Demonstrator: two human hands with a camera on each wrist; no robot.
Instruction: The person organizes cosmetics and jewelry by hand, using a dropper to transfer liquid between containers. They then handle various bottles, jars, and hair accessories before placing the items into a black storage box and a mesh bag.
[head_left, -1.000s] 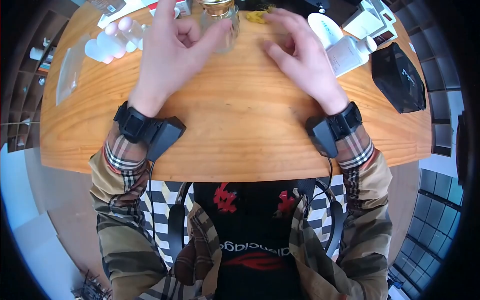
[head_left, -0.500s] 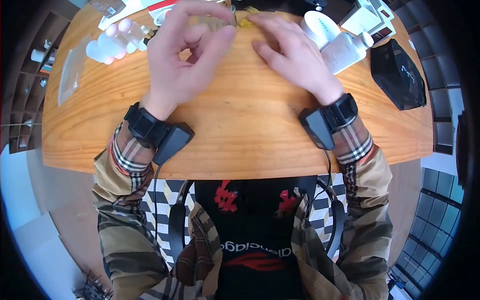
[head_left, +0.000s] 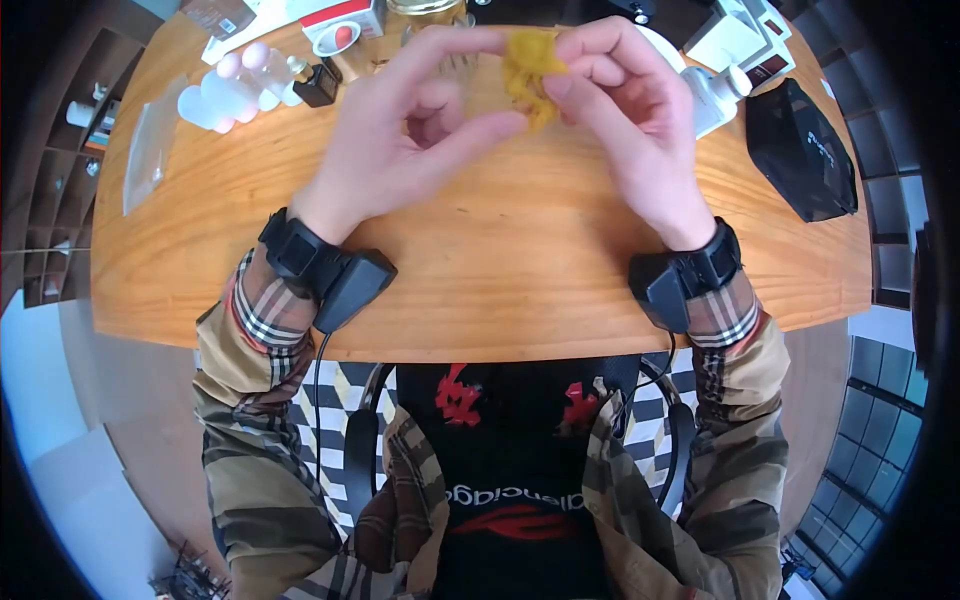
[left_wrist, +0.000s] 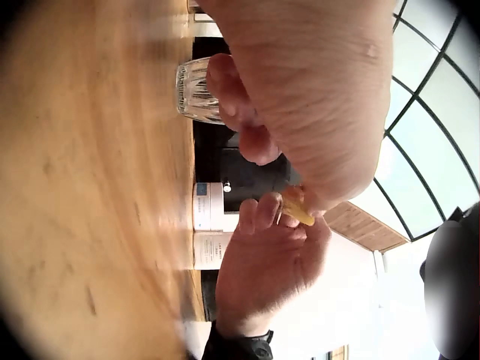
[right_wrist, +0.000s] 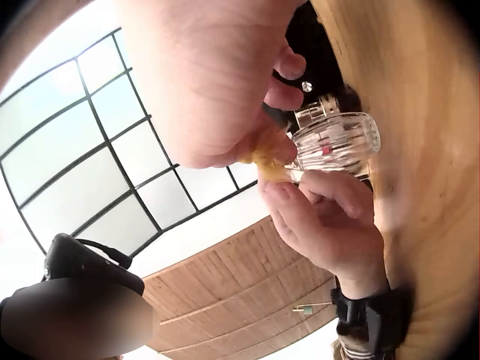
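Note:
A small crumpled, soft-looking yellow thing (head_left: 532, 72) is held up over the far half of the wooden table, between both hands. My right hand (head_left: 645, 120) pinches it from the right with thumb and index finger. From the left, my left hand (head_left: 395, 135) has its thumb and index fingertips at the yellow thing's edge, the other fingers curled in. In the left wrist view the yellow thing (left_wrist: 298, 211) lies between the fingertips of the two hands. The right wrist view shows it partly covered by fingers. Behind the hands stands a clear ribbed glass vessel (right_wrist: 337, 142).
A gold lid (head_left: 425, 6) shows at the far edge. To the left are pink-capped bottles (head_left: 225, 95), a small dark bottle (head_left: 315, 84) and a clear plastic bag (head_left: 150, 160). On the right stand a white bottle (head_left: 718, 100), a black pouch (head_left: 800, 150) and white boxes (head_left: 725, 40).
The right hand has lifted the yellow thing off the table and brought it nearer. The left hand has left the glass vessel and moved right to meet the yellow thing.

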